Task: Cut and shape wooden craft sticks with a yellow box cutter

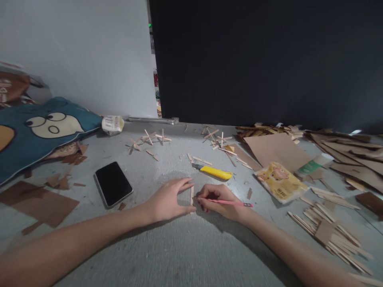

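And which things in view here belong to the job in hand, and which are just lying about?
Belong to the job:
- wooden stick, held in the left hand
- pencil, held in the right hand
- yellow knife and loose sticks, probably

Apparently just lying about:
- phone
- blue cushion
- yellow packet

the thumb of the left hand (169, 200) covers part of the wooden stick (192, 194). fingers of the right hand (222, 198) hide part of the pink pencil (231, 203), whose tip is too small to make out. the left edge cuts off the blue cushion (20, 123); print on the yellow packet (281, 182) is too blurred to read.
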`<state>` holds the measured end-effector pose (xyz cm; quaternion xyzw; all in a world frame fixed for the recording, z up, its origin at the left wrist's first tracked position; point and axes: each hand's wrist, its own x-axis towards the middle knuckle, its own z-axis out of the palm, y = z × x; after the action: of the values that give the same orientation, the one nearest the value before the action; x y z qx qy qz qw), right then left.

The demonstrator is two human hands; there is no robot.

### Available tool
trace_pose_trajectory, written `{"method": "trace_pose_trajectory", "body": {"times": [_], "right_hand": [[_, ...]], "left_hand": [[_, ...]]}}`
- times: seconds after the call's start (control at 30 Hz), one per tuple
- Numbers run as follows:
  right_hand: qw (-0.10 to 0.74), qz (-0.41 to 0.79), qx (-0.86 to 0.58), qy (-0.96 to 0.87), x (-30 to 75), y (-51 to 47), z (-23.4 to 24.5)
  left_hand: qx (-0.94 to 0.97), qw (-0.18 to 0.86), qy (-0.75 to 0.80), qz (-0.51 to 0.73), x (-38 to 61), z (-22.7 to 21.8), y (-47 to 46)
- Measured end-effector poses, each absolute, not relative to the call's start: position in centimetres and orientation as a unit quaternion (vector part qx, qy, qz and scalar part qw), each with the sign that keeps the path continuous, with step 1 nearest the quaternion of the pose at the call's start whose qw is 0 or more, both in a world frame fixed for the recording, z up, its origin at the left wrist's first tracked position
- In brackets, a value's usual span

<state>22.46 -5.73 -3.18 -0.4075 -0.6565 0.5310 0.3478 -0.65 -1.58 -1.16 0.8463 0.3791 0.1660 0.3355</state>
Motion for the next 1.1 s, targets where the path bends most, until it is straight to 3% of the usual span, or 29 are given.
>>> {"method": "trace_pose_trajectory", "body": {"times": [1.1], "right_hand": [[0.333, 0.536, -0.422, -0.65, 22.78, -5.53, -3.14]], "left_hand": [[0.857, 0.323, 0.362, 0.174, -0.48, -1.11, -1.6]]}}
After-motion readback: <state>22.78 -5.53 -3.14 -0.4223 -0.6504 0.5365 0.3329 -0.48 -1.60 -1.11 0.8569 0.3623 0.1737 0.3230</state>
